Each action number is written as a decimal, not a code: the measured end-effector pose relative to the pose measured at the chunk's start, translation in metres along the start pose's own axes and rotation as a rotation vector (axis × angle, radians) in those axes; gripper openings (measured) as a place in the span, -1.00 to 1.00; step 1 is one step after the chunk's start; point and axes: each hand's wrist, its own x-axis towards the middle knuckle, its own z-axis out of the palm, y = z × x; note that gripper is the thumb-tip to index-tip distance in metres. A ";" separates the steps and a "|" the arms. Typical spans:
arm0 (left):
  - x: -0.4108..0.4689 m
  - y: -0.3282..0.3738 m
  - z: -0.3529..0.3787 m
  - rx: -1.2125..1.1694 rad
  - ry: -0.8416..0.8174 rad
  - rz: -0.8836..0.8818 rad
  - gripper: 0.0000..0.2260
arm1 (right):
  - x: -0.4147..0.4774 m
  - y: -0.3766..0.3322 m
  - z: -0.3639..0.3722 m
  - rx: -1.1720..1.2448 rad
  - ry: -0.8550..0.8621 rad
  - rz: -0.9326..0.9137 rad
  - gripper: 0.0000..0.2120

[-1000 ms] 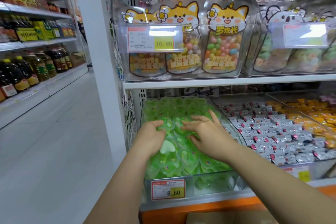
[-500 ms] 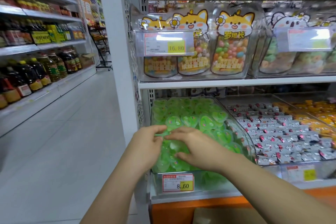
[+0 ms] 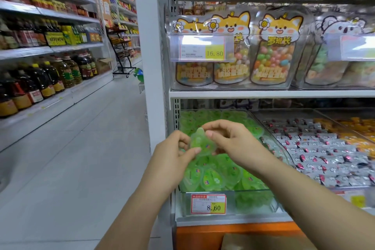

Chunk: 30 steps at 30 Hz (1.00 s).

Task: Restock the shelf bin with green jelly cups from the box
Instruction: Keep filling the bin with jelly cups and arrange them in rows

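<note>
A clear plastic shelf bin on the lower shelf is heaped with green jelly cups. Above the heap, both hands hold one green jelly cup. My left hand pinches its lower left edge with thumb and fingers. My right hand pinches its upper right edge. A corner of the brown cardboard box shows at the bottom edge, below the orange shelf base.
A neighbouring bin of grey wrapped candies lies to the right, orange candies beyond it. Bags of coloured sweets fill the shelf above. A white upright post stands left of the bin. The grey aisle floor has oil bottles along its left.
Both hands rose from pressing on the heap and now hold a single jelly cup lifted above it. The view swung left, showing more of the aisle.
</note>
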 end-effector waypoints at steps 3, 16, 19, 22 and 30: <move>0.000 0.005 0.010 -0.148 0.080 -0.074 -0.87 | -0.005 0.001 0.002 -0.150 0.191 -0.140 -0.83; 0.005 0.008 0.011 -0.136 0.132 -0.105 -0.94 | 0.020 0.031 0.005 -0.602 0.111 -0.493 -0.62; -0.002 0.005 0.007 -0.075 0.105 -0.031 -0.81 | 0.037 0.039 0.004 -0.562 0.150 -0.463 -0.69; -0.011 0.002 0.005 0.026 0.060 0.015 -0.63 | 0.056 0.047 0.007 -0.597 0.111 -0.446 -0.82; -0.016 -0.008 0.003 0.243 0.006 0.053 -0.54 | 0.080 0.049 0.007 -0.682 -0.003 -0.321 -0.93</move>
